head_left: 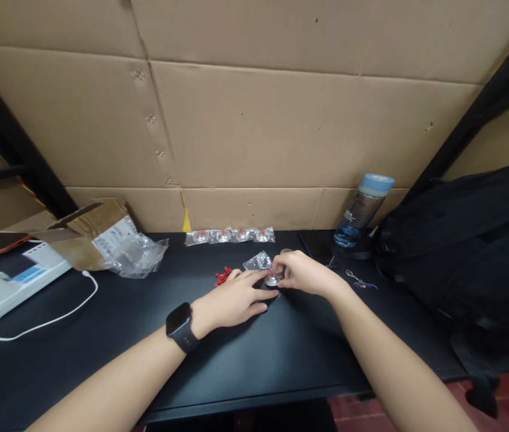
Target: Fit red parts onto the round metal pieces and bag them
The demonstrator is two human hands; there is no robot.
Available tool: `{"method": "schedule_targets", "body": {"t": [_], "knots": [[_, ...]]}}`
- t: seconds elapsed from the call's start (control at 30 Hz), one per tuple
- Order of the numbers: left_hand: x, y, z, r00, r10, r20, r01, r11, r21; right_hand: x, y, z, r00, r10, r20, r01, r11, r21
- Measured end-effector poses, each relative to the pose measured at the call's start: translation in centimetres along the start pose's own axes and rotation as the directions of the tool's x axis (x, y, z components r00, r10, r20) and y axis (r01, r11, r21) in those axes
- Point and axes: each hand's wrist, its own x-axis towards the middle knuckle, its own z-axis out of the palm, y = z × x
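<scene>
A small silver dome with a red part on top (271,279) sits on the black desk between my two hands. My left hand (236,300) lies flat with its fingers stretched out, the fingertips at the dome's left side and front edge. My right hand (303,273) is curled, with thumb and finger pinched at the dome's right side. Behind the dome lies a clear plastic wrapper (259,261). Just beyond my left hand is a small heap of red pieces (223,276). Further back, several similar domes in clear packets (222,236) lie in a row.
At left stand an opened cardboard box (78,240) with crumpled clear plastic (139,258), a white power strip (6,294) and a white cable (56,324). At right are a blue-lidded bottle (362,210), a small keychain (362,282) and a black backpack (470,252). Cardboard (254,132) walls the back.
</scene>
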Motion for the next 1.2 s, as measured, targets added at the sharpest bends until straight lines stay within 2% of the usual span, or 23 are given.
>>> {"method": "schedule_targets", "body": {"t": [0.2,0.37,0.77,0.87,0.93,1.03,1.2], "knots": [[-0.1,0.1,-0.1,1.0,-0.001,-0.012,0.001,1.0,0.01,0.7,0.1,0.8,0.988,0.041,-0.15,-0.069,0.98,-0.187],[-0.3,0.1,0.0,1.0,-0.013,-0.002,0.013,0.999,0.031,1.1,0.2,1.2,0.971,0.085,-0.223,-0.137,0.964,-0.229],[-0.2,0.5,-0.5,0.997,-0.07,-0.028,0.072,0.994,0.083,2.7,0.1,2.7,0.935,0.071,-0.347,-0.202,0.911,-0.36],[-0.1,0.4,-1.0,0.997,-0.066,-0.048,0.069,0.995,0.07,2.5,0.6,2.2,0.949,0.038,-0.312,-0.127,0.955,-0.268],[0.0,0.3,-1.2,0.996,-0.056,-0.072,0.06,0.997,0.047,2.1,1.1,1.4,0.964,-0.041,-0.261,0.001,0.988,-0.152],[0.4,0.0,-1.4,0.986,-0.087,-0.143,0.09,0.996,0.015,1.4,2.1,-0.1,0.959,-0.159,-0.232,0.162,0.987,-0.007],[1.5,-1.0,-0.7,0.933,-0.224,-0.281,0.255,0.964,0.078,1.3,3.1,-0.4,0.963,-0.195,-0.186,0.194,0.981,-0.022]]}}
